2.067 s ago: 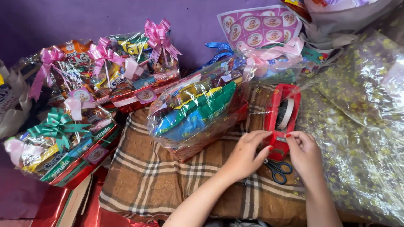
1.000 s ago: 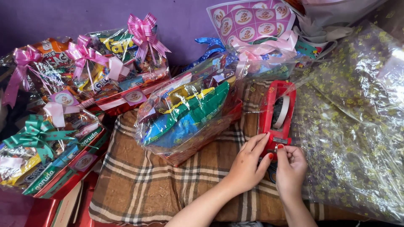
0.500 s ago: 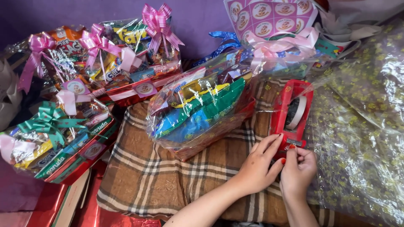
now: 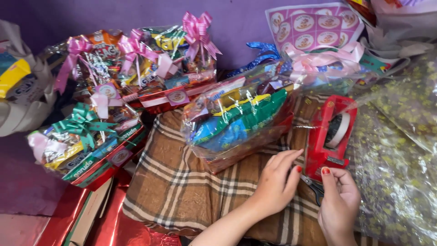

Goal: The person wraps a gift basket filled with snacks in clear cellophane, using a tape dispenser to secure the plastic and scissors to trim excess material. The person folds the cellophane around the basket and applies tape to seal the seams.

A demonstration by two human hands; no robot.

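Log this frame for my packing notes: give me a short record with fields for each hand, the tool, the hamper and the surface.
left hand: left hand flat on the plaid cloth, fingertips by the dispenser's base
right hand: right hand at the front end of the red tape dispenser
scissors: scissors between the hands, partly hidden
hamper: cellophane-wrapped snack hamper just behind the left hand
nearby: ribboned hampers at left

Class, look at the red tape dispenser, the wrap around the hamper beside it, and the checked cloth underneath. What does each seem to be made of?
Tape dispenser: likely moulded plastic, glossy red with smooth edges.
Hamper wrap: thin clear film, probably cellophane; it creases, glints and shows the packets inside.
Checked cloth: woven fabric, matt, soft-looking folds.
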